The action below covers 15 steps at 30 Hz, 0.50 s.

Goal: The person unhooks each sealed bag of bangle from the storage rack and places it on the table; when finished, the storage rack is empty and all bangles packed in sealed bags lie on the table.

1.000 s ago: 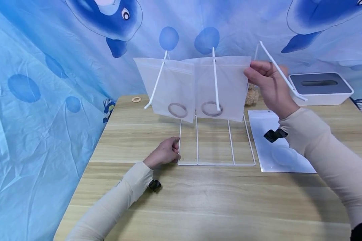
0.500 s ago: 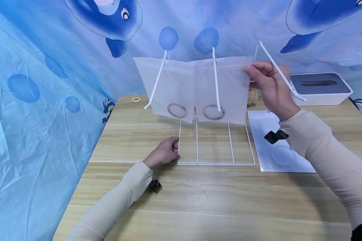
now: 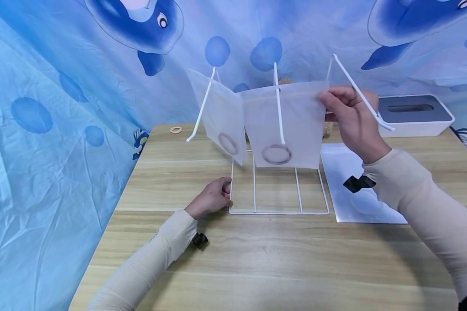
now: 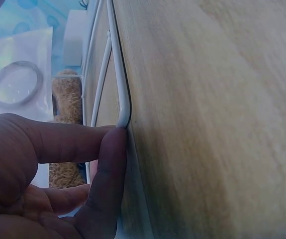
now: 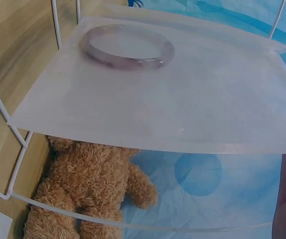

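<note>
A white wire rack (image 3: 278, 213) stands on the table, its several arms slanting forward above the base. My left hand (image 3: 211, 196) pinches the front left corner of the base between thumb and finger. Two frosted zip bags hang on the rack: a left bag (image 3: 223, 110) on the left arm and a right bag (image 3: 301, 125) on the middle arm. Each bag has a bangle inside; the right bag's bangle (image 5: 167, 52) shows mauve in the right wrist view. My right hand (image 3: 356, 119) pinches the right bag's right edge, behind the bare right arm of the rack.
Right of the rack a white flat bag (image 3: 344, 185) lies on the table. A tissue box (image 3: 412, 129) is at the back right. A brown teddy bear (image 5: 93, 174) sits behind the rack. At the back left lies a small wooden ring (image 3: 176, 129).
My right hand has drawn the right bag slightly forward and down along the middle arm. The left bag has swung and now stands more edge-on. My left hand keeps its place.
</note>
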Each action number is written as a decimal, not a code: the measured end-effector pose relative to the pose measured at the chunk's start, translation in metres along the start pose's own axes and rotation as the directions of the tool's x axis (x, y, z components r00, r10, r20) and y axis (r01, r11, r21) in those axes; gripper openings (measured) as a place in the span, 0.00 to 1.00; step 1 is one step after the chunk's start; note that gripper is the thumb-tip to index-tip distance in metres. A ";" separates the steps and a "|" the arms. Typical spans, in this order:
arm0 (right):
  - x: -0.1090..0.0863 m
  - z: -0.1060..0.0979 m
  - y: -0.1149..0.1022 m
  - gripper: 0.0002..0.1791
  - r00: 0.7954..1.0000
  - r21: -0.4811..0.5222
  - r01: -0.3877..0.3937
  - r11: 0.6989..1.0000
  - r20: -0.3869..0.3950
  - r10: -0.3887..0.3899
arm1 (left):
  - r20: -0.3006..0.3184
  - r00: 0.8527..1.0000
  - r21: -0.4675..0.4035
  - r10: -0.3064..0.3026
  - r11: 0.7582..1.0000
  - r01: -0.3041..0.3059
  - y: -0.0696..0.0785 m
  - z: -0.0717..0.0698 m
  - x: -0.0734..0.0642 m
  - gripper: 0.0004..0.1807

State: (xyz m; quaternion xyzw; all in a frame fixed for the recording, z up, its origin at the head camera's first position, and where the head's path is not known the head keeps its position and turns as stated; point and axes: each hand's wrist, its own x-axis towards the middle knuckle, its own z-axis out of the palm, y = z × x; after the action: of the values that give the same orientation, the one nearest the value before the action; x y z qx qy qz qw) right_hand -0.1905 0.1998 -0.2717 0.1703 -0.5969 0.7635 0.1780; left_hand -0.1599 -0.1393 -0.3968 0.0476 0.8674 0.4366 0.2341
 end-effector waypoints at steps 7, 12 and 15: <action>-0.008 0.003 0.003 0.06 1.000 0.067 0.026 0.997 -0.002 -0.026 | 0.001 1.000 0.007 -0.007 1.000 0.007 -0.002 0.001 0.000 0.42; -0.011 0.004 0.003 0.06 1.000 0.112 0.005 0.994 0.017 -0.007 | -0.002 1.000 0.010 -0.003 1.000 0.003 -0.002 0.001 0.000 0.41; -0.013 0.003 0.001 0.06 1.000 0.136 -0.005 0.991 0.026 0.002 | -0.005 1.000 0.019 -0.001 1.000 0.001 0.000 0.000 0.000 0.41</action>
State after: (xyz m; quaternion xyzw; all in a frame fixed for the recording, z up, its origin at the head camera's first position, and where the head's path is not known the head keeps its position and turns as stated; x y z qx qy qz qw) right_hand -0.1796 0.1952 -0.2782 0.1907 -0.5462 0.8004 0.1571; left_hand -0.1602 -0.1393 -0.3970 0.0482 0.8720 0.4285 0.2317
